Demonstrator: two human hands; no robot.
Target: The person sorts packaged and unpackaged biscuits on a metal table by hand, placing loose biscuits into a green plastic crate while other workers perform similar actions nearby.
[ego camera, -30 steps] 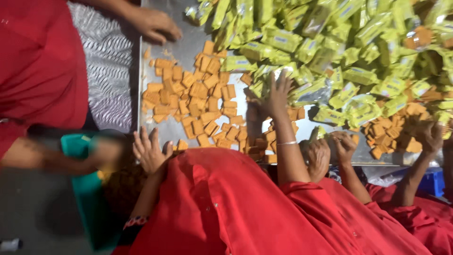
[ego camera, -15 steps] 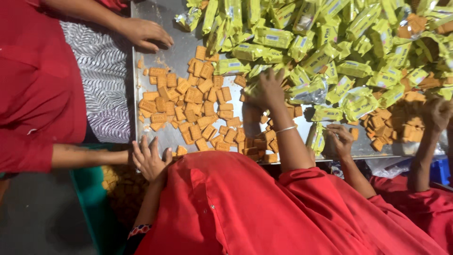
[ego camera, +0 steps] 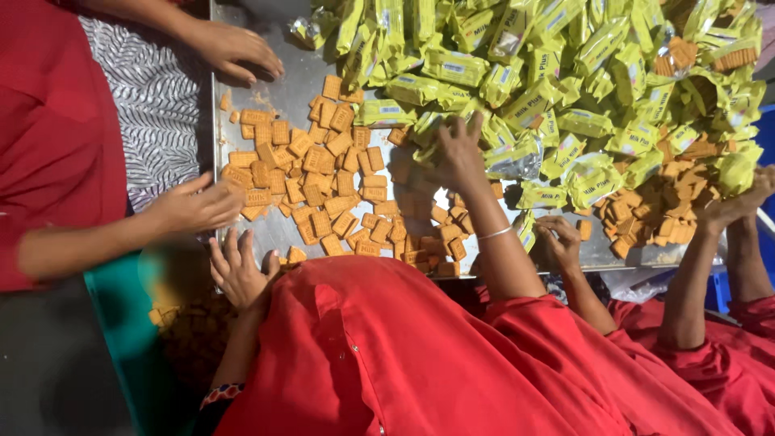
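My left hand [ego camera: 238, 270] rests open at the near edge of a metal tray [ego camera: 282, 85], fingers spread, holding nothing. A heap of loose square orange biscuits [ego camera: 311, 173] covers the tray just beyond it. With a thin bangle on its wrist, my right hand [ego camera: 460, 153] reaches over the biscuits to where the yellow-green packets [ego camera: 565, 73] begin. Its fingers are apart, and I see nothing gripped in it. My red garment [ego camera: 387, 355] fills the bottom of the view.
A person in red on the left has one hand [ego camera: 234, 48] on the tray's far corner and another [ego camera: 194, 206] at the biscuits' edge. Two other hands [ego camera: 557, 238] [ego camera: 735, 202] reach in at the right, by a second biscuit pile [ego camera: 670, 202]. A green crate [ego camera: 129, 323] sits below left.
The person on the left has brought their lower hand up to the edge of the biscuit heap. My right hand has stayed at the packets' border, my left at the tray edge.
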